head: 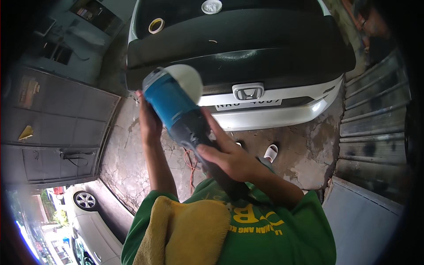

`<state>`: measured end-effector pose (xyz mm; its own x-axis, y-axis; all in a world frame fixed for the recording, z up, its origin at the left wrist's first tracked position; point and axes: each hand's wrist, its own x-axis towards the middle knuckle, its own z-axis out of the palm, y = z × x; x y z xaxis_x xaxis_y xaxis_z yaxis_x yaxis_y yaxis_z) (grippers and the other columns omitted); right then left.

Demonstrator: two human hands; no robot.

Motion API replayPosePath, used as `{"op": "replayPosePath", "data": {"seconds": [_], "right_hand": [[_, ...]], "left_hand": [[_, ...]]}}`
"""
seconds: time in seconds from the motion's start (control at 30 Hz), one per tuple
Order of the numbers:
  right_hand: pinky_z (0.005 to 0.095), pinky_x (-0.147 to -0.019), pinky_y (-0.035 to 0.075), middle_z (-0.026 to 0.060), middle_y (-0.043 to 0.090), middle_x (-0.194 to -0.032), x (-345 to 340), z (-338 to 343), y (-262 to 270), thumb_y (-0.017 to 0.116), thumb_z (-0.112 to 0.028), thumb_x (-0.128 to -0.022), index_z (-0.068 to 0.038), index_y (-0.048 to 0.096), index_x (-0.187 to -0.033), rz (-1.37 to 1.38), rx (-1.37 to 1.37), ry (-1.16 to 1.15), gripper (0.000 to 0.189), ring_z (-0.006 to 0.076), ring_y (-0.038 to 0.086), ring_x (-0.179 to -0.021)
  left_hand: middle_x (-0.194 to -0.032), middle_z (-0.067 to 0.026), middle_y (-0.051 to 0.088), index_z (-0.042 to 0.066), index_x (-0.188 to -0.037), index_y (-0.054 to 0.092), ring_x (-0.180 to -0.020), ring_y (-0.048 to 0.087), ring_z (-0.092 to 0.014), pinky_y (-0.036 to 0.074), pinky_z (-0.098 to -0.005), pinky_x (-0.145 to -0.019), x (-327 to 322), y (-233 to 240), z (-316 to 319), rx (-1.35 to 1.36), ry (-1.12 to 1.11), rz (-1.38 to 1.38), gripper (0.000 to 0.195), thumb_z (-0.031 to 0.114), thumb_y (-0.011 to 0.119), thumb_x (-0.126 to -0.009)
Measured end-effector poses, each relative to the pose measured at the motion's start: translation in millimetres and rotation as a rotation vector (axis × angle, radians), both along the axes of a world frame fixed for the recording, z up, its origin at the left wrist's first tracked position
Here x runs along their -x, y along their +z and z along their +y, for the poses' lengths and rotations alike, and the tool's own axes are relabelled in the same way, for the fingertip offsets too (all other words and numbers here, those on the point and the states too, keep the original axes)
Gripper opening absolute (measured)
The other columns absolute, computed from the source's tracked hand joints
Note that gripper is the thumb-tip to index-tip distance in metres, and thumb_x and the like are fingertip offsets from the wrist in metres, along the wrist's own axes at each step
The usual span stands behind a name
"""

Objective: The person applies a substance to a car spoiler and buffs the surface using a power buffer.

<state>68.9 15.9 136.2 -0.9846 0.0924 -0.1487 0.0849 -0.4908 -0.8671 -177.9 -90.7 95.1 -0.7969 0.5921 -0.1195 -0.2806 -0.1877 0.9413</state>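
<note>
Both hands hold a blue-and-black power polisher (172, 99) tilted in front of my chest, behind the car. My left hand (150, 122) supports its blue head from the left side. My right hand (228, 155) grips the black body further back, thumb on top. A round white pad (187, 81) sits on the far side of the head, facing the car and apart from it. Before me stands a white Honda car (265, 119) with a dark trunk lid (232, 56) that reflects light. The undersides of both hands are partly hidden by the tool.
On the car's rear lie a tape roll (156, 26), a white round dish (212, 6) and a small pale strip (213, 41). A yellow cloth (195, 228) hangs over my shirt. An orange cord (191, 172) runs along the cracked concrete floor (132, 169). Another car (91, 232) stands outside.
</note>
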Motion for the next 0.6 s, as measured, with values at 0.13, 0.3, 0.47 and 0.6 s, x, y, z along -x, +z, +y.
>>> {"op": "replayPosePath", "data": {"seconds": [0.13,0.3,0.47,0.6], "right_hand": [[0.0329,-0.069,0.053,0.0172,0.061,-0.104,-45.1,23.7,11.5,0.053,-0.018,-0.099,-0.023,0.0,-0.161,-0.084,0.007,-0.219,0.081,0.0172,0.061,-0.077],[0.0281,-0.058,0.056,0.0154,0.06,-0.098,-105.2,43.0,28.8,0.05,-0.018,-0.099,-0.024,0.006,-0.16,-0.165,0.04,-0.584,0.076,0.0158,0.062,-0.07],[0.0258,-0.052,0.056,0.0146,0.06,-0.095,-125.4,53.9,35.7,0.049,-0.018,-0.099,-0.023,0.006,-0.16,-0.176,0.056,-0.828,0.075,0.0135,0.062,-0.065],[0.0258,-0.05,0.056,0.0147,0.059,-0.096,-123.0,55.4,30.4,0.049,-0.018,-0.099,-0.021,0.005,-0.16,-0.162,0.013,-0.847,0.075,0.0137,0.062,-0.064]], "left_hand": [[-0.133,-0.0203,0.058,0.001,-0.144,0.044,-0.118,0.062,-0.029,0.052,-0.0437,-0.101,-32.2,-11.3,81.5,-0.069,-0.291,0.108,0.086,0.071,0.024,-0.098],[-0.118,-0.0163,0.065,0.003,-0.135,0.052,-0.106,0.067,-0.023,0.058,-0.0366,-0.09,-105.3,-11.3,175.4,0.076,-0.41,0.039,0.079,0.068,0.023,-0.1],[-0.114,-0.0176,0.062,-0.007,-0.133,0.051,-0.112,0.058,-0.02,0.049,-0.0294,-0.095,-173.4,-14.2,245.9,-0.107,-0.528,-0.064,0.091,0.074,0.031,-0.096],[-0.109,-0.0175,0.063,-0.011,-0.125,0.053,-0.105,0.061,-0.019,0.051,-0.0283,-0.089,-168.9,-15.6,249.6,-0.123,-0.494,-0.037,0.087,0.07,0.047,-0.094]]}}
